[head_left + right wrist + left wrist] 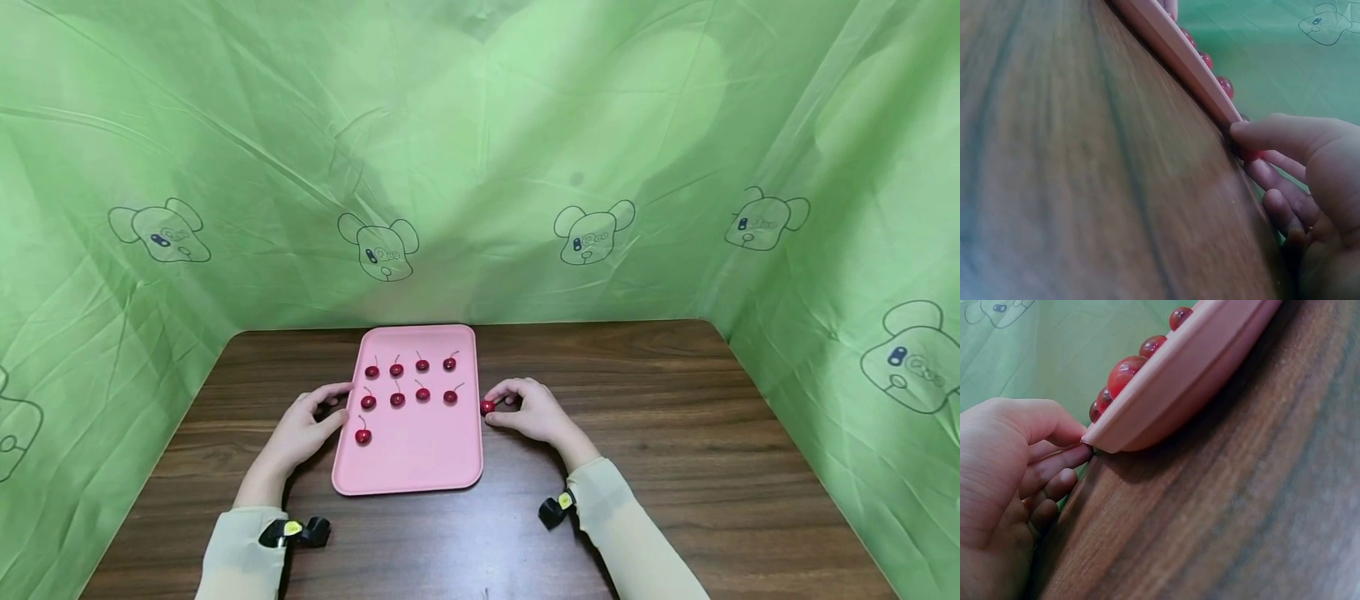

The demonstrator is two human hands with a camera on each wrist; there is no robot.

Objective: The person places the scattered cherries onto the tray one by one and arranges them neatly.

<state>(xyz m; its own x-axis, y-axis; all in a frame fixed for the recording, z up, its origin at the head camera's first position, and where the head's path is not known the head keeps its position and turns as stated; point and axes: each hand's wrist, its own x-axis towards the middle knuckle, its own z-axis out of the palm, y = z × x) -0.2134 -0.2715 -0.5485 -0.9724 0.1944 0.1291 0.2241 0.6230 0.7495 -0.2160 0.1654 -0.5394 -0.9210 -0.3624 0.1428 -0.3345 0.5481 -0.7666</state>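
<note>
A pink tray (420,458) holds several dark red cherries with stems, set out in two rows across it, plus a single cherry (363,437) lower at the left. My left hand (303,429) touches the tray's left rim with thumb and forefinger, the two tips apart along the edge. Beside the right rim, my right hand (532,412) pinches another cherry (487,407) between thumb and fingers. In the right wrist view, the thumb partly hides that held cherry (1251,154), close against the tray's outer side.
The tray lies on a dark wood-grain table (637,417). Green cloth (480,167) printed with bear-like heads hangs behind and on both sides. Each wrist wears a small black device (555,510) over a pale sleeve.
</note>
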